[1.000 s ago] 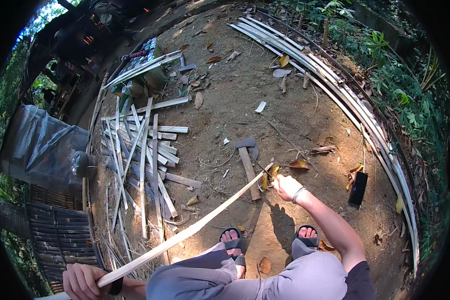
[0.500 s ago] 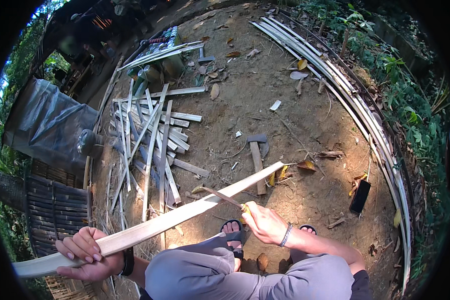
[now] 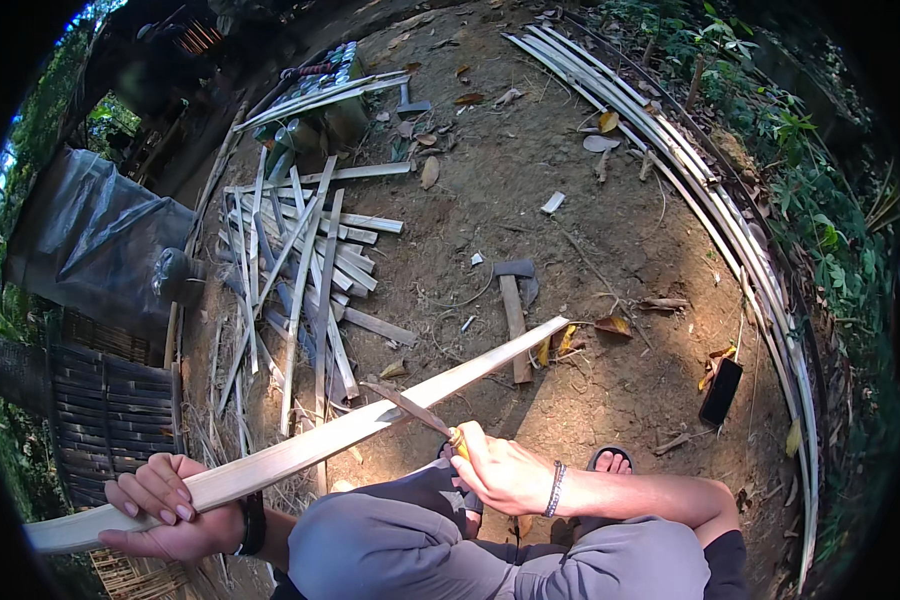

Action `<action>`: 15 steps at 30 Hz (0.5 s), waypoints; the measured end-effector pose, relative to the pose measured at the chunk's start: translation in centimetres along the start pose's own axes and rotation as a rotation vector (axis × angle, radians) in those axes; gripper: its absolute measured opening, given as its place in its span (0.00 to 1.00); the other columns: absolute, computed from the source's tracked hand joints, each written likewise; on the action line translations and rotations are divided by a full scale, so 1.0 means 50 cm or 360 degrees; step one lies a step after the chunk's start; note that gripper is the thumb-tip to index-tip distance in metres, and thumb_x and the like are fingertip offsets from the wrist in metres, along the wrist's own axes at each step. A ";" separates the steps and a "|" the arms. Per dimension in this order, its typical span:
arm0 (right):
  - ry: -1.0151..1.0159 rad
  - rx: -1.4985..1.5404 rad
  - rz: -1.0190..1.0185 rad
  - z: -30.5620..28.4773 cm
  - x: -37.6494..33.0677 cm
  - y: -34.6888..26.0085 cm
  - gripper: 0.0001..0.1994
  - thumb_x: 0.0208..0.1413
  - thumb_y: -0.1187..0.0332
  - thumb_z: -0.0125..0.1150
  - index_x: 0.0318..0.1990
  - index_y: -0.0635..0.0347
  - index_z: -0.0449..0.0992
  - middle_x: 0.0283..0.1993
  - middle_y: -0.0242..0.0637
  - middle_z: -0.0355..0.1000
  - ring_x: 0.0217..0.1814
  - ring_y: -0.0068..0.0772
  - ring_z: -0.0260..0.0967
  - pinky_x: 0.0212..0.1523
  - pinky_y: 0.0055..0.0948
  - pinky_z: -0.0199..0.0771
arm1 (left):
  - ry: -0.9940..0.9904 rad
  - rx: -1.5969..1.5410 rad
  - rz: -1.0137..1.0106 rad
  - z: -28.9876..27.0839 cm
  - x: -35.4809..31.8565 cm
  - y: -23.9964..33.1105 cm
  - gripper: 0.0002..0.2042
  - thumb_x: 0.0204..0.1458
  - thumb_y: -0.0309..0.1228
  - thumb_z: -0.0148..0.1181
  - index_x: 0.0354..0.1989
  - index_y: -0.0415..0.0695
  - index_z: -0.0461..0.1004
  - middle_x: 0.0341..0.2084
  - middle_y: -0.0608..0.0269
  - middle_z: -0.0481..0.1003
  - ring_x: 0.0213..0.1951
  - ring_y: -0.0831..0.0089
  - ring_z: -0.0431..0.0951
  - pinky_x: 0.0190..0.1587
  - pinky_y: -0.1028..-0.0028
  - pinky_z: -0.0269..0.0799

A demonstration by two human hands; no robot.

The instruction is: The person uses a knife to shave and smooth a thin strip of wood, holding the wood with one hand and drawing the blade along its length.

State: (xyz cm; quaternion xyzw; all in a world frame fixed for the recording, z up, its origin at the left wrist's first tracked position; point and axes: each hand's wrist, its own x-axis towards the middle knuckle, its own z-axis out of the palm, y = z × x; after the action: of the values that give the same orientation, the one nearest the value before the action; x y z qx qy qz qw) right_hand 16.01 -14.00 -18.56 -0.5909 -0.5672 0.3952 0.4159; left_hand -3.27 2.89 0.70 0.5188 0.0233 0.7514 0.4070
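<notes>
Where left grip [image 3: 173, 502] curls, slat [image 3: 310, 448] juts both ways.

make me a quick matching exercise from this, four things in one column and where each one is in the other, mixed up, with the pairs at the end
Things
1. knife
2. black phone
3. long pale strip
4. loose slats

Places
A. gripped in the left hand
B. jumbled together on the ground, left of the picture's middle
C. held in the right hand
D. lying by itself toward the right side of the picture

Pairs: 1-C, 2-D, 3-A, 4-B
</notes>
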 end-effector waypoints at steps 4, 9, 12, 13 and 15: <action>0.0214 -0.0058 0.0435 0.003 -0.015 0.105 0.15 0.63 0.66 0.45 0.40 0.72 0.52 0.20 0.60 0.67 0.25 0.66 0.68 0.24 0.54 0.67 | 0.0004 0.0046 -0.0063 -0.008 -0.001 0.009 0.21 0.62 0.51 0.44 0.24 0.49 0.56 0.08 0.75 0.53 0.08 0.85 0.52 0.14 0.86 0.49; 0.0252 -0.0119 0.0461 0.013 -0.023 0.132 0.16 0.63 0.65 0.45 0.39 0.73 0.52 0.20 0.64 0.67 0.25 0.69 0.68 0.24 0.55 0.67 | 0.0127 0.0171 -0.0013 -0.008 -0.003 0.007 0.22 0.62 0.53 0.43 0.24 0.48 0.56 0.08 0.74 0.53 0.09 0.84 0.52 0.15 0.84 0.49; 0.0038 0.0053 0.0145 0.009 0.002 0.012 0.15 0.62 0.66 0.47 0.43 0.69 0.53 0.21 0.60 0.67 0.26 0.66 0.69 0.26 0.53 0.67 | 0.0144 0.0215 0.0011 -0.005 0.001 0.005 0.23 0.61 0.54 0.43 0.24 0.48 0.57 0.09 0.74 0.54 0.09 0.83 0.52 0.15 0.84 0.49; 0.0031 0.0060 0.0061 0.008 0.004 -0.003 0.15 0.62 0.66 0.47 0.45 0.68 0.53 0.21 0.59 0.67 0.26 0.65 0.68 0.25 0.53 0.66 | 0.0146 0.0232 0.0001 -0.005 0.001 0.006 0.23 0.61 0.54 0.43 0.24 0.48 0.57 0.09 0.74 0.54 0.09 0.83 0.52 0.16 0.84 0.49; 0.0064 -0.0001 0.0287 0.006 0.000 0.043 0.13 0.62 0.66 0.47 0.42 0.67 0.53 0.21 0.59 0.67 0.26 0.65 0.68 0.26 0.53 0.66 | 0.0112 0.0225 -0.0037 -0.007 -0.003 0.008 0.23 0.61 0.54 0.43 0.24 0.48 0.57 0.09 0.74 0.54 0.09 0.83 0.52 0.16 0.84 0.49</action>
State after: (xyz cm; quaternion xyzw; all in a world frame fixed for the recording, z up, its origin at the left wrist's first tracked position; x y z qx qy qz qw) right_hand 16.47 -14.01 -20.68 -0.6474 -0.5033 0.4190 0.3898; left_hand -3.77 2.68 0.60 0.5192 0.0966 0.7609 0.3769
